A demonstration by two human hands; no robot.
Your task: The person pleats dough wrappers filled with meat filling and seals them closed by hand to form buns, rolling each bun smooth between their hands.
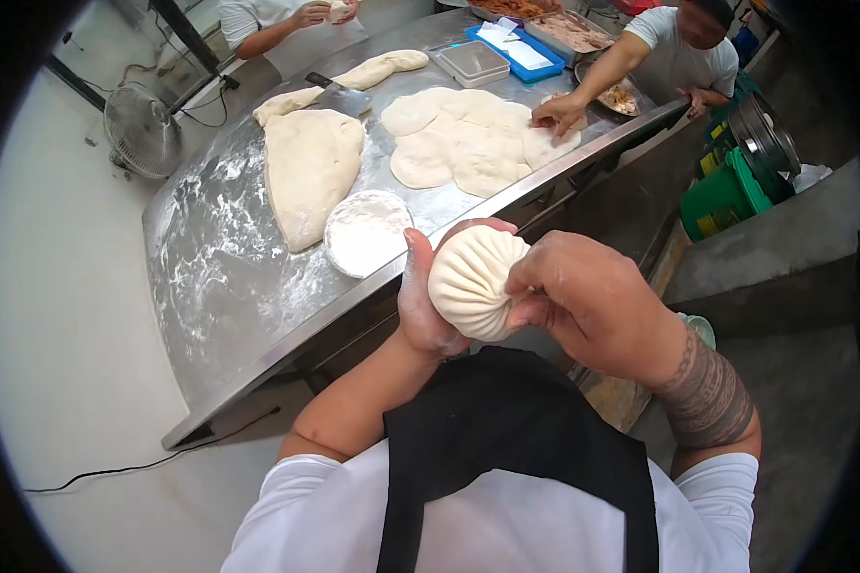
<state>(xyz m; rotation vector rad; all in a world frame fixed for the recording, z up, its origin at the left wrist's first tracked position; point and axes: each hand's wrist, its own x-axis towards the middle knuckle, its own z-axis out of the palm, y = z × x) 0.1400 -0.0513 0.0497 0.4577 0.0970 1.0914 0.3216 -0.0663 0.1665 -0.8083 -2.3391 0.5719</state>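
Observation:
A round, pleated dough bun (470,286) is held in front of my apron, just off the table's near edge. My left hand (420,304) cups it from below and the left, with the thumb up along its side. The fingertips of my right hand (583,301) pinch the gathered folds on the bun's right side. Whatever is inside the bun is hidden. Closest to my hands on the table is a bowl of white flour (368,232). Beyond it lie a thick slab of dough (313,172) and a group of flattened dough rounds (459,138).
The floured metal table (210,315) slants across the view. A scraper (342,95) lies by a dough roll (382,69). At the back are a lidded container (473,62), a blue tray (516,53) and filling trays (569,40). One co-worker's hand (561,115) touches a dough round; another co-worker (291,33) holds dough.

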